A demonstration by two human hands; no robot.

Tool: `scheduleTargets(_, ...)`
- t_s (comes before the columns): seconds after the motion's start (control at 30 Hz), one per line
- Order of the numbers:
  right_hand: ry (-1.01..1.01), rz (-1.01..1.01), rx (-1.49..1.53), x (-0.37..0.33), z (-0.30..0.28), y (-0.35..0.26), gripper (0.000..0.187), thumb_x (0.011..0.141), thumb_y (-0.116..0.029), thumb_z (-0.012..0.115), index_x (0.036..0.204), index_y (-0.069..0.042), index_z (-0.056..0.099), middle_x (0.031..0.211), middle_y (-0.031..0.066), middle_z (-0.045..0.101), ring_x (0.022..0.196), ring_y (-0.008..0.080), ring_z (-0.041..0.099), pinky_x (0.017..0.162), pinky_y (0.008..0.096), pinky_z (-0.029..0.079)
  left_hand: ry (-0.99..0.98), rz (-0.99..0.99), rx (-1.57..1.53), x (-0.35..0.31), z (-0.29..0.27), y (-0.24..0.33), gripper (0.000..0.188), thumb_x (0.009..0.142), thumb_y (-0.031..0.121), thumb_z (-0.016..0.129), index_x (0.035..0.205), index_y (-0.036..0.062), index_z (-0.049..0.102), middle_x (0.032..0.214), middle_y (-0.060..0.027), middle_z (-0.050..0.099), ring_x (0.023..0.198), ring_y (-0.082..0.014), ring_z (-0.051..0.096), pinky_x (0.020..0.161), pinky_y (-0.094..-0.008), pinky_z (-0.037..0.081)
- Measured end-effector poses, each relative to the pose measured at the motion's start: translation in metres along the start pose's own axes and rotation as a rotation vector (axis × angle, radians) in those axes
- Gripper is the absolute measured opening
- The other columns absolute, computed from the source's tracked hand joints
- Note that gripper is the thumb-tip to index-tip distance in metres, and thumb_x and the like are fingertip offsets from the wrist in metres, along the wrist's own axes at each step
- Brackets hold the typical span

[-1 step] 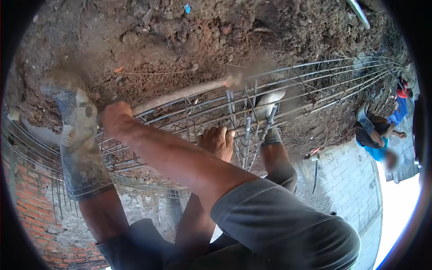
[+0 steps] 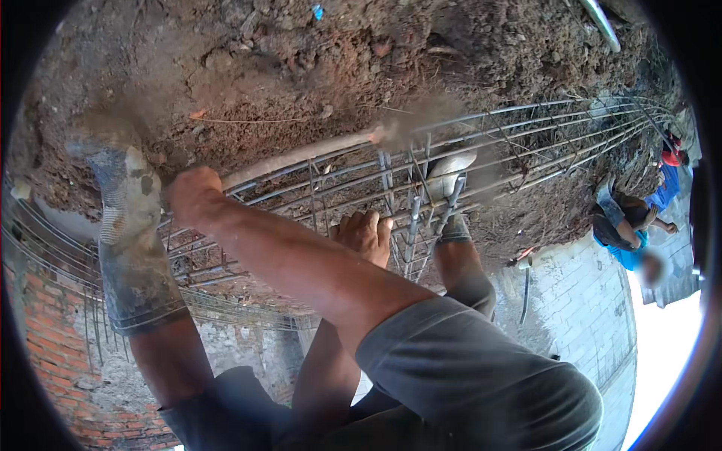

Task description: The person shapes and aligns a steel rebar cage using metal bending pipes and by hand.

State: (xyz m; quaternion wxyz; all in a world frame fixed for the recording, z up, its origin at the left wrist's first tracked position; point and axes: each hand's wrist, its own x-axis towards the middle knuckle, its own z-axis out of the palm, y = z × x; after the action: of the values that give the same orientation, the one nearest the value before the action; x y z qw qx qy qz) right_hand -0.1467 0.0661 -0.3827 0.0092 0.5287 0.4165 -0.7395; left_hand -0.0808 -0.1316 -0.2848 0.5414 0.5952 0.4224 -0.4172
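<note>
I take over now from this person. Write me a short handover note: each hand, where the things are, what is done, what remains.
Right hand: shut on the wooden handle, arm crossed to the left; the tool's far end is blurred.
Left hand: shut on a bar of the rebar cage.
Boots: left boot and right boot stand on the cage, which lies along the soil bank.
Another person crouches at the right.
Done: the cage looks assembled.
Left: the pictures do not show it; the blurred tool suggests a swing in progress.
</note>
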Motion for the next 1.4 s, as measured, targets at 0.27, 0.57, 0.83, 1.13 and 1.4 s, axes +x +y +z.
scheduleTargets(0.27, -0.060, 0.018, -0.101, 0.009, 0.019, -0.001, 0.028, 0.085, -0.020, 0.070, 0.110, -0.008, 0.076, 0.113, 0.0103, 0.074, 0.106, 0.0220, 0.071, 0.089, 0.0343, 0.056, -0.039, -0.008, -0.026, 0.000, -0.005, 0.001, 0.040, 0.102, 0.042, 0.051, 0.117, 0.0083, 0.065, 0.115, -0.0110, 0.067, 0.112, -0.0327, 0.058, 0.100, -0.0509, 0.039)
scheduleTargets(0.57, -0.130, 0.059, -0.070, 0.018, 0.025, 0.002, 0.032, 0.085, -0.022, 0.071, 0.114, -0.009, 0.075, 0.119, 0.0088, 0.072, 0.112, 0.0207, 0.069, 0.090, 0.0327, 0.056, -0.069, -0.002, -0.040, 0.000, -0.008, 0.000, 0.039, 0.101, 0.041, 0.052, 0.118, 0.0075, 0.064, 0.116, -0.0120, 0.066, 0.113, -0.0326, 0.057, 0.099, -0.0514, 0.039)
scheduleTargets(0.83, -0.085, 0.087, -0.001, 0.025, -0.012, 0.014, 0.043, 0.088, -0.032, 0.071, 0.122, -0.006, 0.070, 0.119, 0.0113, 0.071, 0.111, 0.0240, 0.069, 0.094, 0.0347, 0.055, -0.091, -0.041, -0.060, 0.001, -0.013, 0.002, 0.041, 0.101, 0.043, 0.050, 0.120, 0.0097, 0.065, 0.117, -0.0114, 0.067, 0.117, -0.0319, 0.057, 0.105, -0.0499, 0.037)
scheduleTargets(1.13, -0.084, 0.085, 0.015, -0.011, 0.010, -0.014, 0.036, 0.088, -0.029, 0.070, 0.114, -0.005, 0.074, 0.117, 0.0143, 0.070, 0.114, 0.0248, 0.067, 0.093, 0.0322, 0.055, 0.037, 0.047, -0.020, 0.005, 0.000, -0.004, 0.040, 0.101, 0.041, 0.052, 0.118, 0.0074, 0.066, 0.112, -0.0109, 0.068, 0.108, -0.0310, 0.060, 0.098, -0.0481, 0.041)
scheduleTargets(1.4, 0.001, -0.023, -0.036, 0.001, -0.004, 0.005, 0.043, 0.087, -0.038, 0.073, 0.115, -0.006, 0.073, 0.117, 0.0129, 0.072, 0.110, 0.0224, 0.069, 0.092, 0.0347, 0.055, 0.019, 0.031, -0.025, 0.005, 0.001, -0.006, 0.039, 0.102, 0.040, 0.051, 0.119, 0.0073, 0.065, 0.111, -0.0105, 0.068, 0.109, -0.0305, 0.060, 0.099, -0.0481, 0.040)
